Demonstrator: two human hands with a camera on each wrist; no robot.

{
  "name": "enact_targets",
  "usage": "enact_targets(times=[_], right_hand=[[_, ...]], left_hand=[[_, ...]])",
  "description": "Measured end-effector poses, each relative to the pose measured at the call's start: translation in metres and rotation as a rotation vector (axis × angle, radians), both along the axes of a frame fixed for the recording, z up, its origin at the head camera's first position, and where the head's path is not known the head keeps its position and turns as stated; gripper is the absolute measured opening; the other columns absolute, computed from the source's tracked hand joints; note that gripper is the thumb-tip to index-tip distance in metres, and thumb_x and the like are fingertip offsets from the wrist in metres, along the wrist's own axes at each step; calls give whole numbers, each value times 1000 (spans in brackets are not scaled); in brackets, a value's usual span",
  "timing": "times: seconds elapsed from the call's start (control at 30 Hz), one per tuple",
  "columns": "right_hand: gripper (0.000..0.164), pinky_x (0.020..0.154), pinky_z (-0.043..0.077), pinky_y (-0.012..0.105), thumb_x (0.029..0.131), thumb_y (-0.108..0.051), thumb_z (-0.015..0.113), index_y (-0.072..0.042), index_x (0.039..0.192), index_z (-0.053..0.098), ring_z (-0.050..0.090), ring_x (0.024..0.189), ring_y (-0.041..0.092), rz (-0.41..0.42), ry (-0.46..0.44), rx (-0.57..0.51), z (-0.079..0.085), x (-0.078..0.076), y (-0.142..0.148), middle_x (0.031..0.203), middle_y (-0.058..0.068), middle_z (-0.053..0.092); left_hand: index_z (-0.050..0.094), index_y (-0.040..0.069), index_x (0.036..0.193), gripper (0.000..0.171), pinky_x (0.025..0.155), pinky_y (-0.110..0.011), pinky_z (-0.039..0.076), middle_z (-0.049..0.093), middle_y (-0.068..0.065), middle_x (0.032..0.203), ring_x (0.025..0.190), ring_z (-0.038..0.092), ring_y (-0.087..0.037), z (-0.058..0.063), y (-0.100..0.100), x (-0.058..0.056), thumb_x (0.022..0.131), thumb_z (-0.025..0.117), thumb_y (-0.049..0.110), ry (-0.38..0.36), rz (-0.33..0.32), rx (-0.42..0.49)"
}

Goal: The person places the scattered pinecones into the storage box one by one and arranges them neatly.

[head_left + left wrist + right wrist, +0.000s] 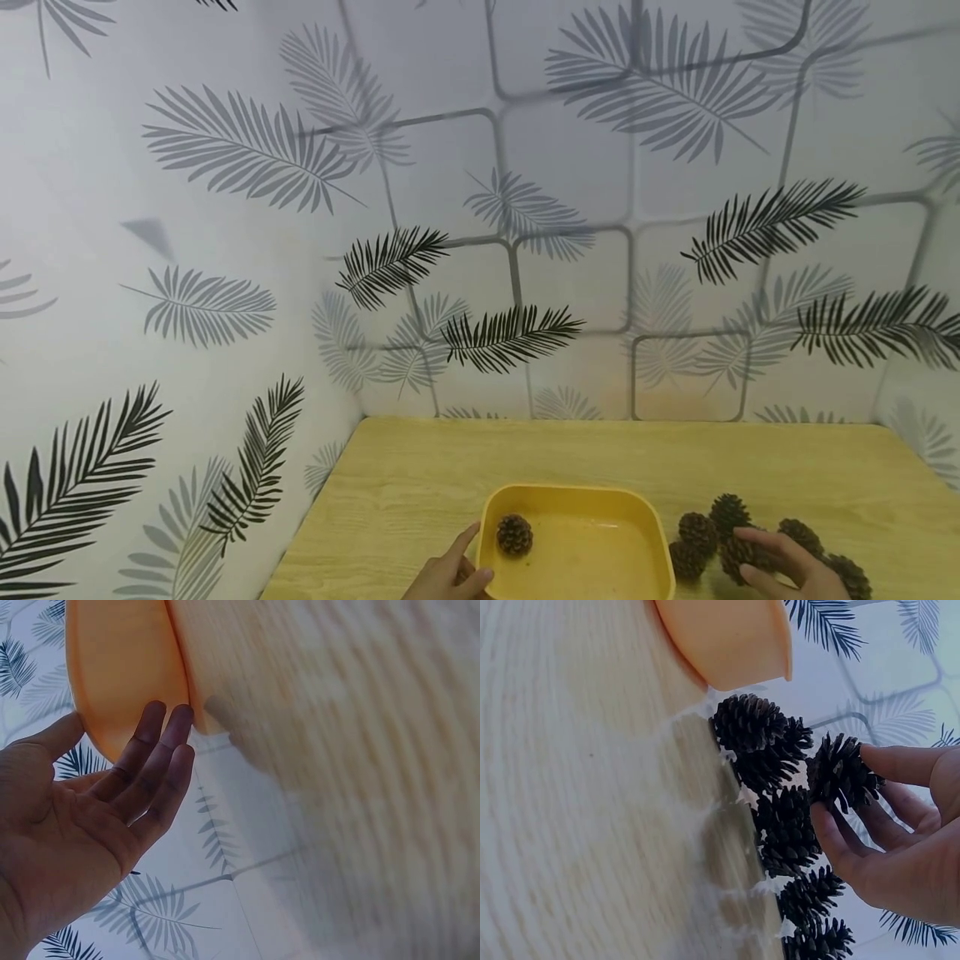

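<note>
A yellow plastic basin [588,498] stands on the table with one brown pine cone [514,535] inside, near its left wall. My left hand [447,577] is at the basin's left side, touching it; the thumb tip lies at the rim. In the left wrist view, that hand's fingers [154,761] look relaxed beside the outer wall. To the right of the basin, my right hand [795,571] holds a pine cone [842,774] between thumb and fingers. Several other pine cones [787,831] are clustered close around it on the table.
The wooden-patterned table [420,467] reaches back to a pale wall [570,283] printed with feather-like leaves. Two pine cones [697,533] sit just off the basin's right wall, and another pine cone [850,577] lies at the cluster's far right.
</note>
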State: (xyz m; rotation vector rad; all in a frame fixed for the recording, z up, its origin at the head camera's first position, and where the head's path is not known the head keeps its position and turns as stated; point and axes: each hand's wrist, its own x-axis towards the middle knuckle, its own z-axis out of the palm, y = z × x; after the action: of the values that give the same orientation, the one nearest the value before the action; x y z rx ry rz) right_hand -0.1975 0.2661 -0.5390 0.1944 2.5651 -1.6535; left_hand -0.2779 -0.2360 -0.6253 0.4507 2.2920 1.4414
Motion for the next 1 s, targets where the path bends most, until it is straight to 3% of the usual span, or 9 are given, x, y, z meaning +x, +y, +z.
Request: enact_targets(times=[0.1, 0.27, 0.47, 0.53, 0.6, 0.7, 0.77, 0.83, 1.0], right_hand=[[70, 98, 53, 56, 105, -34, 66, 10, 153, 39, 47, 134, 57, 13, 20, 16, 2, -1, -1, 154, 36, 39], [66, 96, 54, 56, 105, -29, 65, 11, 151, 40, 57, 125, 48, 17, 89, 37, 3, -2, -3, 150, 35, 44], [66, 98, 54, 56, 105, -30, 65, 10, 152, 40, 56, 128, 48, 14, 93, 16, 8, -2, -8, 151, 35, 44], [66, 98, 53, 56, 105, -30, 66, 9, 152, 41, 61, 124, 41, 7, 97, 15, 10, -1, -10, 150, 33, 46], [64, 97, 55, 53, 104, -30, 68, 8, 150, 44, 67, 115, 20, -3, 123, 30, 11, 0, -11, 146, 29, 53], [62, 92, 58, 45, 103, -29, 69, 6, 148, 47, 58, 102, -12, -13, 176, 42, 10, 2, -12, 133, 1, 64], [58, 86, 59, 36, 103, -25, 69, 7, 147, 48, 49, 98, -23, -15, 228, 36, 8, 3, -13, 124, -22, 61], [57, 83, 59, 29, 104, -23, 69, 8, 147, 47, 46, 99, -24, -14, 253, 12, 6, 3, -13, 115, -37, 52], [58, 82, 57, 24, 104, -23, 67, 8, 148, 45, 46, 101, -24, -13, 247, -44, 5, 4, -13, 111, -43, 49]], left_hand=[[26, 11, 166, 84, 76, -30, 60, 75, 4, 91, 80, 75, -18, 1, 1, 1, 103, 59, 56, 7, 10, -17], [27, 9, 165, 88, 73, -32, 60, 74, 3, 89, 78, 75, -18, -1, 2, 1, 101, 62, 57, 4, 26, -44], [29, 9, 165, 88, 70, -32, 60, 74, 3, 87, 76, 74, -19, -5, 1, -2, 100, 64, 56, 9, 31, -48], [29, 9, 165, 88, 70, -32, 60, 74, 3, 87, 76, 74, -19, -5, 1, -3, 100, 64, 56, 10, 29, -49], [29, 9, 165, 88, 70, -32, 60, 74, 2, 88, 76, 74, -19, -5, 1, -3, 100, 64, 57, 8, 28, -49], [29, 9, 165, 88, 70, -33, 60, 74, 2, 88, 76, 74, -20, -4, 1, -4, 100, 64, 57, 7, 28, -49], [29, 9, 165, 88, 69, -33, 60, 74, 2, 88, 76, 74, -20, -4, 1, -4, 100, 64, 57, 10, 26, -52], [28, 9, 165, 87, 69, -33, 59, 74, 3, 88, 76, 74, -19, -5, 1, -4, 100, 64, 56, 17, 23, -53], [28, 9, 165, 87, 69, -31, 59, 74, 3, 88, 76, 74, -19, -6, 0, -5, 101, 63, 56, 23, 16, -47]])
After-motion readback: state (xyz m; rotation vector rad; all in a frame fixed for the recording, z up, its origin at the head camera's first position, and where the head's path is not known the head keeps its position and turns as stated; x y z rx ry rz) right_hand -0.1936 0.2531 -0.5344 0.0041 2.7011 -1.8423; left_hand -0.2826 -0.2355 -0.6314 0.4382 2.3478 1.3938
